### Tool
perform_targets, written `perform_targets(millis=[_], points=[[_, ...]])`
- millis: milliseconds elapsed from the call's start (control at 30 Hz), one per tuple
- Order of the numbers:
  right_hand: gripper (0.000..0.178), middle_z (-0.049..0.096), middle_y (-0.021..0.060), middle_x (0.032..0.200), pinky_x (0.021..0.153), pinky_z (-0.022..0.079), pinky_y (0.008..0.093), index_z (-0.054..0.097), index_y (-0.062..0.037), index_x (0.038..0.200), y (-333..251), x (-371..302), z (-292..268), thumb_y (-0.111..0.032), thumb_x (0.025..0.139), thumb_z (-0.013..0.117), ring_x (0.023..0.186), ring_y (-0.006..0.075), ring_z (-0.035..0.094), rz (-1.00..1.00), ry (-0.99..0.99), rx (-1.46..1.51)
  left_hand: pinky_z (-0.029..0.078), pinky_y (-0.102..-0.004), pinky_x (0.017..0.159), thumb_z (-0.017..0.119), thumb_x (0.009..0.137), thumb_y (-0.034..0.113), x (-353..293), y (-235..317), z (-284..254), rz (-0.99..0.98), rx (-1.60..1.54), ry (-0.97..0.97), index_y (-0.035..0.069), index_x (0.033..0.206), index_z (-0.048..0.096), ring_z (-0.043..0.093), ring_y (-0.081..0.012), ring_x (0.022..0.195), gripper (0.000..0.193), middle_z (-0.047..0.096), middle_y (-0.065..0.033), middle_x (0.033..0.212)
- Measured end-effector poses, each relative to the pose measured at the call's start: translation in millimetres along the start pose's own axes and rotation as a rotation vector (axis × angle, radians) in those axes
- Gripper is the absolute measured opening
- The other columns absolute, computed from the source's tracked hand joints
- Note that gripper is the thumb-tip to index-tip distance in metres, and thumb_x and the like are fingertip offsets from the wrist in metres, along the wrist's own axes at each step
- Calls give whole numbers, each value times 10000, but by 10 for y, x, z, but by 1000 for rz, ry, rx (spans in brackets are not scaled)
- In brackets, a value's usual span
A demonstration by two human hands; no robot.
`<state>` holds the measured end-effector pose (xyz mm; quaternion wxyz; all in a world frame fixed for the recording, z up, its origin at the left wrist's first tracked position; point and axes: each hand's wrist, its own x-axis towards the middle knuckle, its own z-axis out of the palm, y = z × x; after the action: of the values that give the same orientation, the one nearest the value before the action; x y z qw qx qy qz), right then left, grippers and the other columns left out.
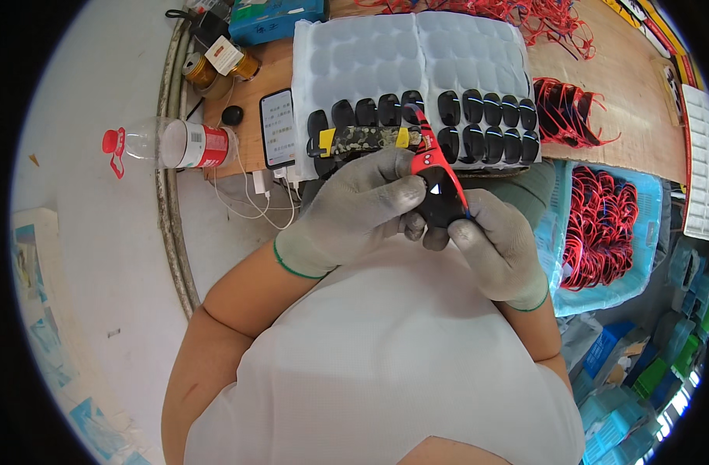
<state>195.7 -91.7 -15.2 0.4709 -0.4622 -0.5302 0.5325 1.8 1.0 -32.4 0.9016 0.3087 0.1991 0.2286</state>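
Observation:
A pair of red-framed sunglasses [430,160] is held in front of my chest, one dark lens facing up and a red temple pointing away from me. My left hand [358,205], in a grey glove with a green cuff, pinches the frame from the left. On the other side my right hand [500,244], gloved alike, grips the lower end by the dark lens. Just beyond them is a white moulded tray [362,48] with rows of loose dark lenses [472,106] in its nearer pockets. A yellow-and-black tape-wrapped tool [370,140] lies across the tray's near edge.
At the right a light-blue basket [554,232] holds many red frames [602,232]. More red glasses [567,112] stand stacked on the wooden table [633,101]. Left of the tray are a phone [278,128], cables and a large plastic bottle [192,145]. A blue box [273,22] sits behind.

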Motion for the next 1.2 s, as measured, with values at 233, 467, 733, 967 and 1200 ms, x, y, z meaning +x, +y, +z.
perform_targets(millis=[233, 467, 733, 967, 1200], points=[[125, 586, 114, 676, 556, 462, 337, 603, 50, 960, -30, 30, 103, 8, 892, 508, 568, 244, 576, -106, 176, -310, 515, -273, 674, 638, 975, 239, 72, -57, 50, 96, 214, 186, 38, 1060, 577, 617, -138, 775, 227, 651, -88, 954], [63, 566, 99, 626, 501, 443, 359, 627, 1, 780, 26, 61, 87, 28, 728, 649, 522, 266, 564, -428, 264, -548, 473, -245, 644, 651, 951, 189, 12, 88, 362, 40, 319, 295, 18, 940, 579, 560, -83, 726, 186, 605, -32, 826], [129, 618, 121, 706, 580, 505, 402, 646, 19, 841, -82, 95, 127, 12, 721, 693, 599, 304, 612, -586, 263, -751, 446, -242, 635, 658, 934, 160, -30, 78, 379, 79, 351, 314, -7, 893, 615, 517, -56, 721, 177, 598, -12, 792], [92, 587, 183, 762, 618, 472, 428, 581, 38, 884, -66, 65, 151, 44, 811, 636, 695, 374, 593, -278, 46, -464, 424, -242, 634, 670, 923, 127, -61, 137, 268, 93, 564, 381, -1, 869, 630, 495, -51, 720, 144, 596, 3, 772], [125, 574, 132, 664, 508, 446, 391, 648, 32, 938, -85, -40, 128, 26, 814, 655, 546, 310, 566, -284, 161, -543, 422, -239, 633, 679, 919, 143, -60, 80, 391, 96, 559, 381, 1, 861, 633, 489, -47, 723, 161, 590, 6, 769]])
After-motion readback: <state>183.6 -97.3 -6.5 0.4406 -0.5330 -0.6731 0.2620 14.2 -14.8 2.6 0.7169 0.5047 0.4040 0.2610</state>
